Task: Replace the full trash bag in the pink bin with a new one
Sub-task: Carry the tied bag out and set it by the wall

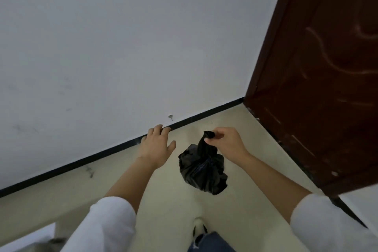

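A full black trash bag (202, 170), twisted shut at its neck, hangs above the pale floor. My right hand (225, 140) pinches the bag's twisted top between fingers and thumb. To the left of the bag, my left hand (156, 145) is held out flat with fingers spread, holding nothing and not touching the bag. The pink bin is not in view.
A white wall (122, 47) with a black baseboard (102, 154) runs diagonally ahead. A dark brown door (319, 88) stands at the right, close to the bag. My shoe (198, 227) and jeans show at the bottom. Something grey and white sits at the bottom left corner.
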A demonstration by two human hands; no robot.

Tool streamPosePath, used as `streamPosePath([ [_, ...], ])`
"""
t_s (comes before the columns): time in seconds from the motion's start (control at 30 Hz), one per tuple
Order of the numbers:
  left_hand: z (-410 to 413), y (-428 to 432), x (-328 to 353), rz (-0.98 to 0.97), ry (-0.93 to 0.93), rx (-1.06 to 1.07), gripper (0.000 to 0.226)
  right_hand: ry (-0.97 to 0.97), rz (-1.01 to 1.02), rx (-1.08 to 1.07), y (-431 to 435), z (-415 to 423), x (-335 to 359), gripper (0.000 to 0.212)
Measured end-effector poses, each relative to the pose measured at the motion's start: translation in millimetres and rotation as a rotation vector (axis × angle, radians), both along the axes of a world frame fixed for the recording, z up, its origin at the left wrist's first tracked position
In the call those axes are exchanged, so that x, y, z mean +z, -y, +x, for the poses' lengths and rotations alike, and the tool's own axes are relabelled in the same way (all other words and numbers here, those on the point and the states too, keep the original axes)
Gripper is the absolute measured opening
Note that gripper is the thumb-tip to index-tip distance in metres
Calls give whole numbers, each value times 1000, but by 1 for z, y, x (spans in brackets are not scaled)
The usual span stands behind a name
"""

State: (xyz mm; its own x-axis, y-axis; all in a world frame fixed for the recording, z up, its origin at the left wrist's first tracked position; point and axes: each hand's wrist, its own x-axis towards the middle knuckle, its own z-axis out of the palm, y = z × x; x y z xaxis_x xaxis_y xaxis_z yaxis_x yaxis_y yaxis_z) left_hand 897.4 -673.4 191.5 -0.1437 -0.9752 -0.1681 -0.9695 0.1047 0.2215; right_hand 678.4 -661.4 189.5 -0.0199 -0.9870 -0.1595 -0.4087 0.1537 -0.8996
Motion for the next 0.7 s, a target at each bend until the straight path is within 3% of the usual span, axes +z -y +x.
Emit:
streamPosePath([
  [0.23, 76, 121, 9, -10, 50, -15, 55, 16, 34, -16, 121, 62, 8, 4],
  [0.33, 103, 176, 3, -24, 66, -45, 55, 26, 63, -65, 160, 87, -4, 13],
  [0.5, 144, 268, -19, 80, 158, -226, 58, 28, 139, -218, 219, 126, -41, 23],
  [0.7, 191, 383, -40, 78, 323, -467, 59, 11, 217, -383, 282, 181, -78, 14],
])
